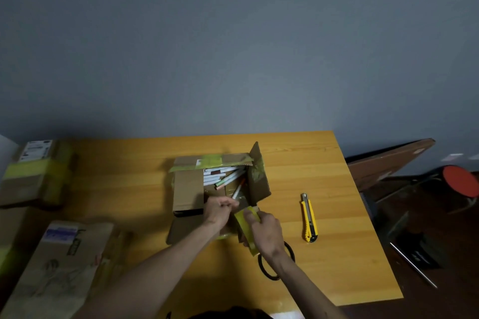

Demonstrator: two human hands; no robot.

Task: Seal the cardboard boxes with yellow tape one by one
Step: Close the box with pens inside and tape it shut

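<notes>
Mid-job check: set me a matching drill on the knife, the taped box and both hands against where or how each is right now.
Things:
1 utility knife
2 taped box
3 left hand
4 right hand

States:
A at the table's far left edge
B pinches a pen over the open box
C lies on the table, right of the open box
D grips yellow tape at the open box's near side

Pairs: 1-C, 2-A, 3-B, 4-D

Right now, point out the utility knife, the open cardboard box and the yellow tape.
utility knife [309, 217]: head view, yellow handle.
open cardboard box [188, 189]: head view, left flap.
yellow tape [240, 220]: head view, upper yellow face.
</notes>
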